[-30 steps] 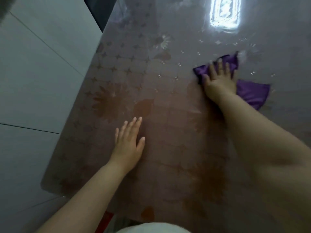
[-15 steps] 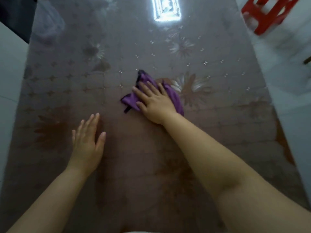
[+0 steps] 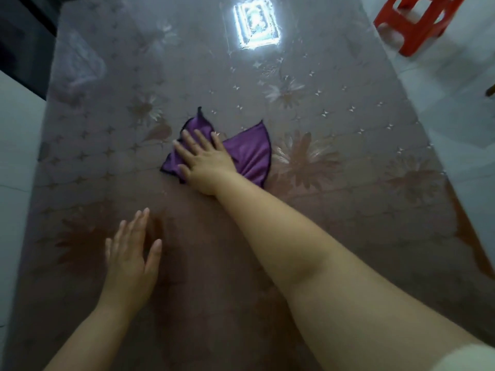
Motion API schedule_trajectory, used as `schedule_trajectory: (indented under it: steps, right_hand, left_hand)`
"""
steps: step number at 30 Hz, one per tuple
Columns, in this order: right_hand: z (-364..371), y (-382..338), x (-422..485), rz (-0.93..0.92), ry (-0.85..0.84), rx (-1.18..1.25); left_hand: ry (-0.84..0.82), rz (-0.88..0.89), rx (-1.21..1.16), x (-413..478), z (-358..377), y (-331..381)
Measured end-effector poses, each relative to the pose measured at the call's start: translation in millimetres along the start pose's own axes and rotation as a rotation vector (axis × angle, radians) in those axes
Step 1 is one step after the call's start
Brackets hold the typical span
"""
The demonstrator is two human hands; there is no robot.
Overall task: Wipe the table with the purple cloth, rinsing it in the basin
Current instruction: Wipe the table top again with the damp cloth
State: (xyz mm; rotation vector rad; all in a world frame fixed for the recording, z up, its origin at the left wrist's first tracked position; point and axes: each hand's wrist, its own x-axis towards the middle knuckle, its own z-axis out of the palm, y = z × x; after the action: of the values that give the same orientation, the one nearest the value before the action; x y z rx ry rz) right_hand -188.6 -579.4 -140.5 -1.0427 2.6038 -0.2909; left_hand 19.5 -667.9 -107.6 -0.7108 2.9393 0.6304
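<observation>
The right hand [image 3: 206,163] presses flat, fingers straight and spread, on the purple cloth [image 3: 250,153], which lies crumpled near the middle of the glossy flower-patterned table [image 3: 361,215]. The left hand [image 3: 131,261] rests open on the tabletop, nearer the person. A red plastic stool [image 3: 417,22] stands beyond the table's far right corner.

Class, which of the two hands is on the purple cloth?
The right hand, fingers flat on the purple cloth; the left hand has only the table beneath it.

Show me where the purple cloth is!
In the head view, the purple cloth lies near the middle of the table, pressed under the right hand, with the left hand flat nearer the person.
</observation>
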Motion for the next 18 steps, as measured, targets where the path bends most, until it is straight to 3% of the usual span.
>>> schedule_trajectory:
  steps: [4,10,12,14,16,18]
  right_hand:
    - [34,-66,-46,-0.278,-0.056,-0.063]
    - [34,-51,-79,-0.421,-0.096,-0.061]
    - [21,-41,-87,-0.351,-0.074,0.128]
    - [5,-21,-104,-0.198,0.107,0.369]
    - [-8,10,-128,0.020,0.360,0.468]
    - [-16,43,-156,0.213,0.504,0.554]
  left_hand:
    - [-0.007,0.006,-0.029,5,4,7]
    - [-0.054,0.110,-0.182,6,17,25]
    - [-0.079,0.124,-0.327,7,17,32]
    - [-0.109,0.104,-0.362,11,21,38]
    - [-0.178,0.043,-0.081,19,33,43]
    - [-0.250,-0.007,0.194,32,44,48]
